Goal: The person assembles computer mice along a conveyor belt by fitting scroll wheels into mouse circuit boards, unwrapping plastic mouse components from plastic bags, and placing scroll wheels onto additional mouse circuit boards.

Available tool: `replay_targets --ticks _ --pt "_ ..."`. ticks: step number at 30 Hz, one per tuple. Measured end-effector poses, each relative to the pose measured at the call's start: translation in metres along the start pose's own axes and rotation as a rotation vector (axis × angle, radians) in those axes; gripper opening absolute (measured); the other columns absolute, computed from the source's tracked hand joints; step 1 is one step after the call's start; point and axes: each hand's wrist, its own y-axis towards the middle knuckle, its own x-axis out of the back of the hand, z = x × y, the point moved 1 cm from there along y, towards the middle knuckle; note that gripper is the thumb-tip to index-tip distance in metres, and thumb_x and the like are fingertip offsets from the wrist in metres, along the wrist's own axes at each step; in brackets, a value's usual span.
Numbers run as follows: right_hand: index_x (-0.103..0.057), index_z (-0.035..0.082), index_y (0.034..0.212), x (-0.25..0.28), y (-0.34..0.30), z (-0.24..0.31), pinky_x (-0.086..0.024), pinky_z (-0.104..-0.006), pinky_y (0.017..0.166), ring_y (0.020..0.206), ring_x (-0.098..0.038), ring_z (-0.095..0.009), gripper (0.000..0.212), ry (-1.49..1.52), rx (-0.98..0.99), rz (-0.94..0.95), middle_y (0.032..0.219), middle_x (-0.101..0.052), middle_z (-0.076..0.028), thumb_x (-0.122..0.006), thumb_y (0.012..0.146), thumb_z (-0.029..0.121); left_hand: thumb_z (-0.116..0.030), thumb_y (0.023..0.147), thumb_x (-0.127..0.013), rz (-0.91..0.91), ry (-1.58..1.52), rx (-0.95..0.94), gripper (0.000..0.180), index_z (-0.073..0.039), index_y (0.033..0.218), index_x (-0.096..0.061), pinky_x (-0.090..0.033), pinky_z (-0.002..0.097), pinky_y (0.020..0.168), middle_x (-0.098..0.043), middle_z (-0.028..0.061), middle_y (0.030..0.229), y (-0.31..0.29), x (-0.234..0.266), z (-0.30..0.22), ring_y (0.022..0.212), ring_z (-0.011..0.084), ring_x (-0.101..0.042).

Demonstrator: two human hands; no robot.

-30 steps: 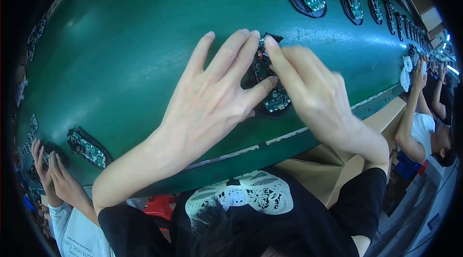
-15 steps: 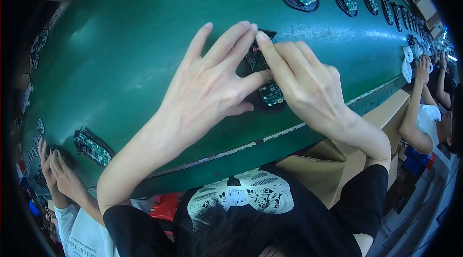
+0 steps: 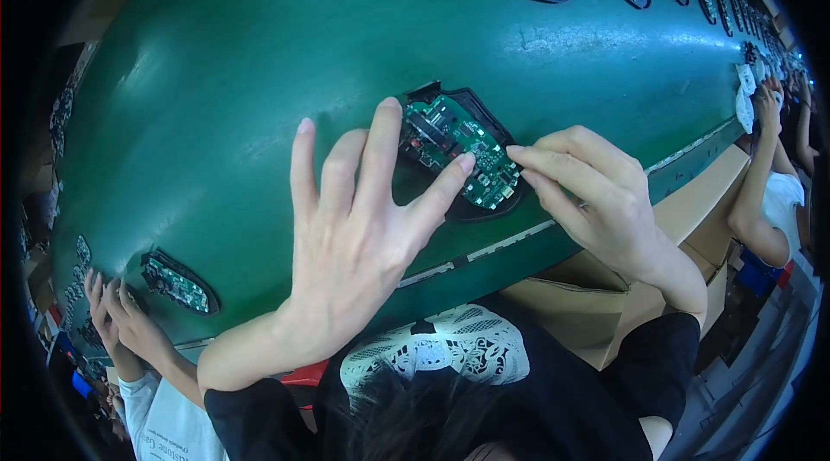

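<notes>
A brown cardboard box (image 3: 566,327) sits at the lower right, below the long green tabletop (image 3: 225,54). A bright red object (image 3: 304,374) shows left of bottom centre. 1 white-shirted co-worker (image 3: 169,416) is at the lower left, 1 white-topped co-worker (image 3: 769,227) at the far right.

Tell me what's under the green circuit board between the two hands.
A black, rounded, plastic-looking shell shows beyond edges of the green circuit board; whatever lies directly beneath is covered.

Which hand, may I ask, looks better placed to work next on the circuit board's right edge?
Probably the right hand: its fingertips are there; the left hand spreads opposite, thumb over the board.
</notes>
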Motion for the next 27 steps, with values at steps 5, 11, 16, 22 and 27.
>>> replay_targets --ticks 5,11,16,22,27 --pt "-0.071 0.002 0.097 -0.01 -0.002 -0.003 -0.055 -0.0323 0.057 0.074 -0.065 -0.021 0.023 0.046 0.062 -0.024 0.087 -0.065 -0.007 -0.077 0.075 0.0 -0.023 0.072 -0.082 0.011 0.03 -0.012 0.066 -0.04 0.133 -0.064 -0.032 0.0597 0.112 -0.046 0.0168 0.144 0.001 0.003 0.0 0.115 0.0319 -0.052" --pt "-0.067 0.005 0.089 -0.024 -0.001 -0.002 -0.051 -0.03 0.05 0.071 -0.064 -0.019 0.022 0.092 0.032 -0.024 0.085 -0.062 -0.005 -0.081 0.072 0.005 -0.023 0.069 -0.083 0.011 0.069 -0.019 0.068 -0.04 0.132 -0.065 -0.034 0.0594 0.111 -0.047 0.0169 0.143 0.002 0.0 0.001 0.112 0.0302 -0.053" --pt "-0.068 0.005 0.092 -0.027 0.0 0.003 -0.05 -0.0292 0.05 0.071 -0.063 -0.018 0.023 0.029 0.046 -0.027 0.086 -0.061 -0.004 -0.081 0.072 0.005 -0.024 0.069 -0.083 -0.006 0.09 -0.024 0.067 -0.041 0.132 -0.065 -0.035 0.0591 0.111 -0.048 0.0169 0.141 0.001 -0.001 0.005 0.11 0.0296 -0.054" --pt "-0.071 0.005 0.096 -0.024 -0.003 0.012 -0.049 -0.0275 0.048 0.07 -0.062 -0.016 0.026 -0.115 0.124 -0.013 0.087 -0.06 -0.003 -0.079 0.072 0.003 -0.023 0.07 -0.08 -0.022 0.048 -0.037 0.067 -0.04 0.133 -0.063 -0.032 0.0589 0.113 -0.05 0.0165 0.139 0.001 -0.002 0.007 0.112 0.0296 -0.054" --pt "-0.072 0.004 0.098 -0.016 -0.003 0.015 -0.049 -0.0272 0.047 0.071 -0.063 -0.015 0.029 -0.236 0.149 0.051 0.086 -0.06 -0.003 -0.077 0.07 0.001 -0.023 0.07 -0.081 -0.014 0.058 -0.045 0.069 -0.04 0.134 -0.062 -0.032 0.0592 0.113 -0.048 0.0164 0.14 0.003 0.002 0.004 0.115 0.0305 -0.052"
